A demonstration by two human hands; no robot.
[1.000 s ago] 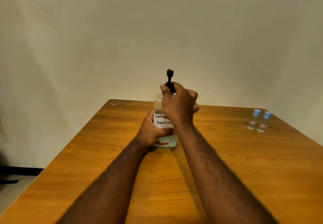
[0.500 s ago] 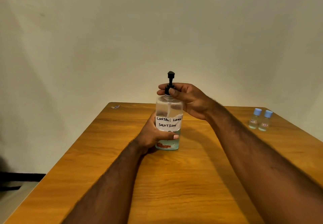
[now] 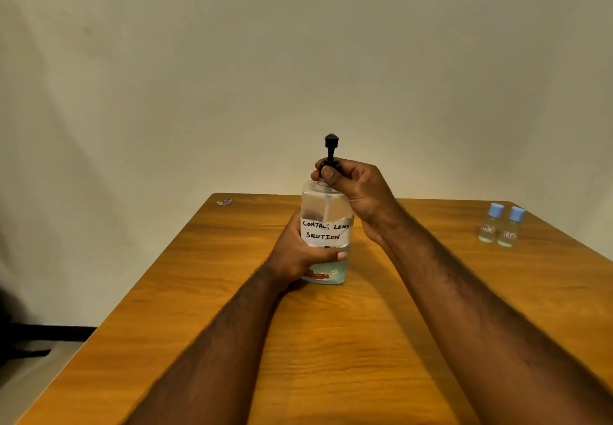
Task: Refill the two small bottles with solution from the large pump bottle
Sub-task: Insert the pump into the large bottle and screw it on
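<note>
The left hand [image 3: 298, 255] wraps the clear, paper-labelled large pump bottle [image 3: 326, 204] upright mid-worktop [image 3: 331, 341]; the right hand [image 3: 360, 189], fingers curled, pinches its black pump collar [image 3: 332, 165], best twisted squarely with the base braced; two blue-capped small bottles [image 3: 487, 227] stand far right.

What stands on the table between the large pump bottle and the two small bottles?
Nothing visible: bare table lies between the pump bottle and the two small bottles, apart from the wrist of the right hand. Both are capped.
</note>
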